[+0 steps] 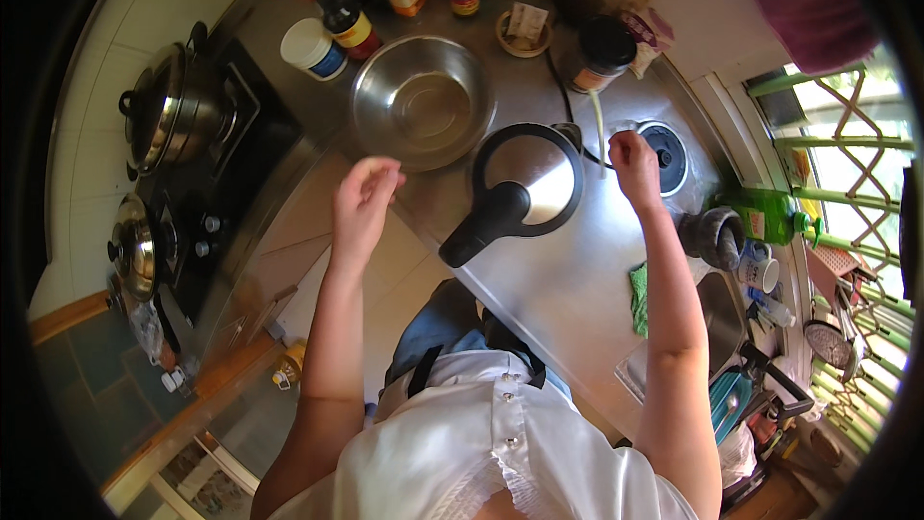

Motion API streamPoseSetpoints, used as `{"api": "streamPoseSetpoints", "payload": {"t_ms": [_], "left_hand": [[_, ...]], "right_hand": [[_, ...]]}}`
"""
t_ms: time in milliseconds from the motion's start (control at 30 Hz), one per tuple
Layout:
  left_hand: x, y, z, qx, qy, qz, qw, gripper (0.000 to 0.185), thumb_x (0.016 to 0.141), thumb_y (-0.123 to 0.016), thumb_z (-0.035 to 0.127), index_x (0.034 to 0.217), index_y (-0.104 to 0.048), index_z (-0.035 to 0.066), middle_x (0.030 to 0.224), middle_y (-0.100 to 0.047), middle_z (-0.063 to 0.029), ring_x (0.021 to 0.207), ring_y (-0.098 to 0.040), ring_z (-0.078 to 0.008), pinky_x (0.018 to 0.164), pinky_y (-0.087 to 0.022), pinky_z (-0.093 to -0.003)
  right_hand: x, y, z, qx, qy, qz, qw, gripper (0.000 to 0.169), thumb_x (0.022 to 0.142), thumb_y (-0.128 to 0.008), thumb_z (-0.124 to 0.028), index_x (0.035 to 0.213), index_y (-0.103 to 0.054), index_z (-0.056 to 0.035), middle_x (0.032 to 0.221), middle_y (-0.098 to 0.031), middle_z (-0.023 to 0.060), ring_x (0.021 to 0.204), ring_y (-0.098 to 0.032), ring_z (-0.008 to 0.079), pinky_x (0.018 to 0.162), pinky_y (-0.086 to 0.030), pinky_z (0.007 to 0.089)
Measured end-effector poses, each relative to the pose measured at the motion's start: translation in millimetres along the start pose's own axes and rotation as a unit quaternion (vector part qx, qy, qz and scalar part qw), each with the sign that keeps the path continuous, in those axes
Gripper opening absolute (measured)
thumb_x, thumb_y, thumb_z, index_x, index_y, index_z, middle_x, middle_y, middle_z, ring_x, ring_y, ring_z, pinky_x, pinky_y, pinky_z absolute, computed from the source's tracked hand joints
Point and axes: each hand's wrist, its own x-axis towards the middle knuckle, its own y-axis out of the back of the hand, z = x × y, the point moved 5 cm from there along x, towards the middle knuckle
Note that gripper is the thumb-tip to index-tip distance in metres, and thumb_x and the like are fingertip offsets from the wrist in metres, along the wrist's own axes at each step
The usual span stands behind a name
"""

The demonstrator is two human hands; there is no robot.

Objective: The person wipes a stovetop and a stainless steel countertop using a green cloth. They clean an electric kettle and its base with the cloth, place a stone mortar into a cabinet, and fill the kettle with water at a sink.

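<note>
My left hand is raised with loosely bent fingers by the near rim of a wide stainless steel bowl, holding nothing visible. To its right stands an electric kettle with a steel lid; its black handle points toward me. My right hand has curled fingers and hangs between the kettle and a round black kettle base. Whether it holds something small cannot be made out. A pale green strip lies left of that hand, near a black-lidded jar. A dark cord runs behind the kettle.
Sauce bottles, a white tub and a small dish line the back. A lidded pot stands on the stove at left. At right are a stone mortar, a green detergent bottle, a green cloth and a sink.
</note>
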Motion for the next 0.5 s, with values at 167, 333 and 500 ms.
{"api": "streamPoseSetpoints", "payload": {"t_ms": [167, 333, 500], "left_hand": [[43, -28, -3, 0.000, -0.075, 0.002, 0.997, 0.011, 0.094, -0.059, 0.006, 0.099, -0.066, 0.001, 0.085, -0.069, -0.0038, 0.080, -0.065, -0.0091, 0.071, -0.049, -0.0226], [54, -30, -15, 0.021, -0.075, -0.004, 0.997, 0.010, 0.092, -0.058, 0.004, 0.096, -0.066, -0.001, 0.081, -0.070, -0.0053, 0.078, -0.065, -0.0091, 0.071, -0.049, -0.0231], [69, -34, -4, 0.046, -0.078, -0.032, 0.995, 0.010, 0.092, -0.058, 0.004, 0.097, -0.066, -0.001, 0.081, -0.070, -0.0058, 0.077, -0.066, -0.0101, 0.071, -0.051, -0.0234]], "right_hand": [[18, -37, 4, 0.036, -0.024, -0.085, 0.995, 0.021, 0.089, -0.059, -0.010, 0.108, -0.066, -0.0038, 0.089, -0.069, 0.0160, 0.081, -0.069, 0.0316, 0.073, -0.054, 0.0383], [24, -52, -54, -0.079, 0.044, -0.126, 0.988, 0.030, 0.088, -0.060, -0.019, 0.116, -0.063, -0.0109, 0.093, -0.063, 0.0132, 0.090, -0.065, 0.0345, 0.076, -0.052, 0.0440], [37, -84, -38, -0.142, 0.001, -0.191, 0.971, 0.032, 0.085, -0.063, -0.036, 0.097, -0.065, -0.0070, 0.093, -0.068, 0.0156, 0.090, -0.066, 0.0363, 0.076, -0.053, 0.0443]]}}
